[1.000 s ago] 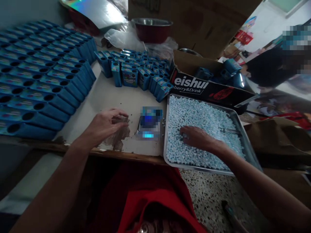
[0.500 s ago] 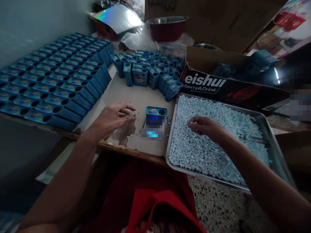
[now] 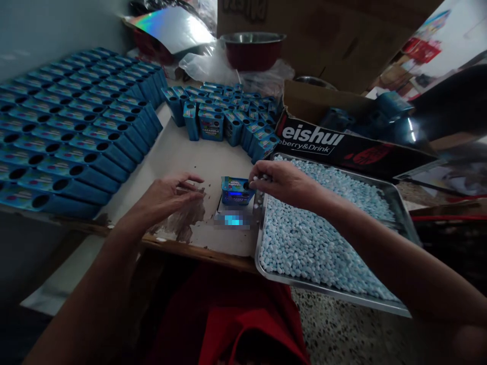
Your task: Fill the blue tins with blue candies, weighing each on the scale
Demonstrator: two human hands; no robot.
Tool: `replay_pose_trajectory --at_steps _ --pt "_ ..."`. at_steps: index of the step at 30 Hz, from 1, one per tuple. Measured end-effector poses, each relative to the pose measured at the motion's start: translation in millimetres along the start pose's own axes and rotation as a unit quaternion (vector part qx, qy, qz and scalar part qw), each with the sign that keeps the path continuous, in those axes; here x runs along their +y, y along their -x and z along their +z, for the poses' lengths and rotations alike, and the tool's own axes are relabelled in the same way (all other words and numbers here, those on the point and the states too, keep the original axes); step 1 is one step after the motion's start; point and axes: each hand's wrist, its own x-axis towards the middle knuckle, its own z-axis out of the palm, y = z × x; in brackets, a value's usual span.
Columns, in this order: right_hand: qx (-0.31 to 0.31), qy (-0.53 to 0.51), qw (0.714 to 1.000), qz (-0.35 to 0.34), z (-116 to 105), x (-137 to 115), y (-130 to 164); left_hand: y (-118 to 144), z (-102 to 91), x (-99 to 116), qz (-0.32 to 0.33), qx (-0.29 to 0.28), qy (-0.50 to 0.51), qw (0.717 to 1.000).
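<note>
- The tray (image 3: 395, 203) of pale blue candies (image 3: 323, 223) lies at the table's right edge.
- The small blue box (image 3: 236, 190) stands just left of the tray.
- The right hand (image 3: 283, 181), fingers pinched, seems to hold candies over the box's hole.
- The left hand (image 3: 167, 197) rests loosely open on the table (image 3: 182, 152), near the box, holding nothing.

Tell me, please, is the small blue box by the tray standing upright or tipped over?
Upright. The small blue box stands with its holed top face up, and the right hand pinches pale candies at that hole.
</note>
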Motion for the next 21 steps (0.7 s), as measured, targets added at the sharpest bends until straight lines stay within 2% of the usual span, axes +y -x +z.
replay_pose_trajectory --at_steps 3,6,9,11,12,13,15,17,18,19,21 --pt "-0.022 0.067 0.997 -0.003 3 -8 -9 -1 -4.9 -8 -0.001 0.005 -0.001 1.000" --pt "-0.025 0.053 0.998 0.023 3 -6 -12 -2 -5.8 -13 -0.005 0.002 0.004 1.000" --pt "0.001 -0.045 0.998 0.050 -1 5 -8 -2 -6.5 -14 -0.005 -0.004 0.003 1.000" --pt "0.054 -0.191 0.976 0.086 -6 20 -1 -1 -7.9 -15 -0.003 -0.007 0.004 1.000" --pt "0.089 -0.282 0.948 0.115 -9 30 5 0 -8.8 -15 -0.001 -0.006 0.005 1.000" --pt "0.127 -0.371 0.907 0.151 -10 40 12 1 -9.5 -16 -0.001 -0.004 0.006 1.000" --pt "0.206 -0.507 0.802 0.239 -11 60 29 4 -10.1 -17 -0.009 0.002 0.003 1.000" --pt "0.278 -0.566 0.709 0.316 -8 77 48 7 -8.8 -16 -0.021 0.007 -0.003 1.000" --pt "0.305 -0.574 0.679 0.342 -4 83 57 9 -7.2 -15 -0.022 0.009 -0.006 1.000" --pt "0.321 -0.577 0.660 0.358 0 87 65 10 -5.2 -12 -0.021 0.011 -0.008 1.000" --pt "0.309 -0.581 0.657 0.368 10 92 78 13 0.3 -4 -0.012 0.016 -0.014 1.000"
